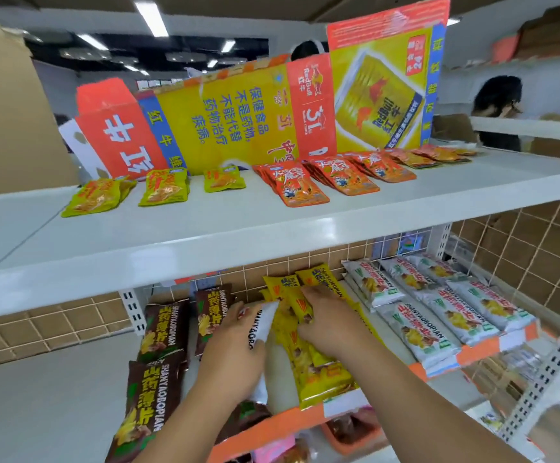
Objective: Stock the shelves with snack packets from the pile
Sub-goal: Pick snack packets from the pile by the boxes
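Placement step, lower white metal shelf (55,396). My left grip (235,345) clamps a white foil snack packet (267,317); my right grip (332,324) pinches a yellow foil snack packet (302,305) in its row. Next, likely: seat both flat.

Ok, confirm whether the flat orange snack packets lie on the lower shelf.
No, the flat orange snack packets lie on the upper white metal shelf.

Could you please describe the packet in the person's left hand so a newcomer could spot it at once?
On the lower shelf, between the brown packets and the yellow packets, the left hand grips a white packet. Unlike the white-and-green packets lying flat at right, it is raised, showing black lettering.
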The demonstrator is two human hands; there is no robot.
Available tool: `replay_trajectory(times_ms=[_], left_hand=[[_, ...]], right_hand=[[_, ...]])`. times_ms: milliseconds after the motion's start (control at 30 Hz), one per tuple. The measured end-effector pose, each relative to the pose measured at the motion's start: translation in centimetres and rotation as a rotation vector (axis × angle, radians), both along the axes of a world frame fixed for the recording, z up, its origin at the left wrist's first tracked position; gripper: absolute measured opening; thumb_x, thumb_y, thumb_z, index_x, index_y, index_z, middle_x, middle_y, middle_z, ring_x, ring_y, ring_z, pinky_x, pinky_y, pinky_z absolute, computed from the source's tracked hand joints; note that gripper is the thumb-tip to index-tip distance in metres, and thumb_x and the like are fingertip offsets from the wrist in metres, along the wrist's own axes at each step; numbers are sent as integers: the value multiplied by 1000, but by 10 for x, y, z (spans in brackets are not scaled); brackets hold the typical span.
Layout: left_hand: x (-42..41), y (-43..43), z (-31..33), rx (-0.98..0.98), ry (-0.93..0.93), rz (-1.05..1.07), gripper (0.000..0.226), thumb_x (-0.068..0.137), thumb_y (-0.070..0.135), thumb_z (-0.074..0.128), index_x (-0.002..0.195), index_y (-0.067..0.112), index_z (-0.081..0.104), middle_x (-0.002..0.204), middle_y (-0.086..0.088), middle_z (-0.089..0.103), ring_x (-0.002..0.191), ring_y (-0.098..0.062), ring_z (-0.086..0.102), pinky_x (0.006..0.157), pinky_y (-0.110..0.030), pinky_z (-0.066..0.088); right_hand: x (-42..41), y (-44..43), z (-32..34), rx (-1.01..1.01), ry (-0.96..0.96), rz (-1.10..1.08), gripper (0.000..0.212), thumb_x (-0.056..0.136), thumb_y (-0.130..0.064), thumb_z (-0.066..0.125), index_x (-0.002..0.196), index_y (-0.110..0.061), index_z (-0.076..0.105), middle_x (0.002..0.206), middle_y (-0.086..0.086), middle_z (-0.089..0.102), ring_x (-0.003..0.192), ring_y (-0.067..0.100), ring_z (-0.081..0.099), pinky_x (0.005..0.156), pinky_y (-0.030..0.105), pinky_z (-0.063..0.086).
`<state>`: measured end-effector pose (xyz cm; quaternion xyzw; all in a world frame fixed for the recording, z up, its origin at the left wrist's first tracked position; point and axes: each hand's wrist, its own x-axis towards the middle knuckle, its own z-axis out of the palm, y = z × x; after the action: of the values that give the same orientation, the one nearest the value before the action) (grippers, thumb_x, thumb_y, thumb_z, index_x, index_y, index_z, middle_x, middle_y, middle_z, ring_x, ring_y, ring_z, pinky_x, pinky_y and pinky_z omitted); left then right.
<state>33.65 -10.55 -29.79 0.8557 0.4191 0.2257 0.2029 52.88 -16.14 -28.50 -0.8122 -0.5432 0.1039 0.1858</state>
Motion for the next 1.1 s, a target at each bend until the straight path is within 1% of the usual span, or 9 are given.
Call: replay_trajectory(times_ms=[67, 167, 267, 367, 467, 600, 900, 1000, 1100], left_hand=[[2, 7, -5, -3, -8, 46, 69, 87, 14, 60, 149, 41, 44, 162, -2, 35, 146, -25, 37, 114, -34, 38], [6, 9, -12, -12, -25, 116, 69, 86, 20, 56, 149, 43, 43, 161, 1, 36, 144, -22, 40, 113, -35, 39], [10, 9, -16, -12, -43, 162, 69, 81, 29, 48, 149, 42, 44, 162, 3, 35, 145, -20, 39, 113, -35, 39], [17, 10, -20, 12, -46, 194, 65, 89, 20, 55, 150, 39, 44, 164, 1, 32, 147, -19, 34, 116, -29, 33], [23, 13, -23, 35, -66, 215, 66, 87, 22, 54, 149, 42, 45, 162, 4, 35, 148, -14, 33, 116, -27, 33], [29, 18, -27, 32, -70, 248, 70, 77, 31, 46, 147, 39, 49, 160, 5, 38, 145, -13, 38, 116, -30, 36], [30, 19, -26, 43, -36, 251, 66, 84, 23, 54, 148, 39, 48, 161, 4, 35, 146, -15, 37, 116, -33, 36], [36, 21, -21, 57, -25, 238, 66, 85, 21, 55, 148, 40, 47, 161, 5, 35, 146, -16, 35, 116, -32, 36], [54, 22, -9, 101, -17, 191, 69, 86, 14, 59, 148, 40, 47, 154, 10, 40, 141, -11, 35, 113, -23, 31]], right_hand=[[7, 20, -5, -12, -7, 14, 81, 83, -45, 63, 156, -29, 30, 160, 2, 30, 138, 33, 42, 109, 42, 42], [17, 53, -8, 29, -24, 34, 76, 83, -48, 64, 151, -29, 37, 152, 3, 41, 130, 33, 51, 104, 41, 46], [25, 83, -8, 57, -7, 37, 64, 82, -41, 65, 142, -27, 45, 137, 7, 52, 117, 36, 58, 93, 40, 50], [31, 110, -14, 61, -6, 51, 54, 79, -38, 63, 129, -23, 50, 128, 10, 57, 111, 39, 59, 87, 40, 50], [34, 130, -22, 37, -10, 30, 54, 80, -36, 64, 130, -21, 51, 134, 10, 52, 117, 40, 54, 90, 42, 51], [34, 146, -39, -6, 8, 14, 64, 86, -41, 66, 143, -22, 44, 146, 7, 39, 128, 40, 45, 96, 45, 47], [33, 153, -53, -34, -3, 0, 73, 89, -51, 62, 151, -23, 34, 157, 9, 24, 132, 41, 36, 95, 48, 44], [39, 146, -47, -13, 18, 15, 71, 87, -53, 61, 148, -24, 38, 155, 10, 29, 131, 41, 41, 95, 48, 46], [55, 133, -32, 44, 19, 14, 67, 88, -56, 58, 144, -21, 44, 147, 10, 41, 129, 39, 47, 96, 46, 48]])
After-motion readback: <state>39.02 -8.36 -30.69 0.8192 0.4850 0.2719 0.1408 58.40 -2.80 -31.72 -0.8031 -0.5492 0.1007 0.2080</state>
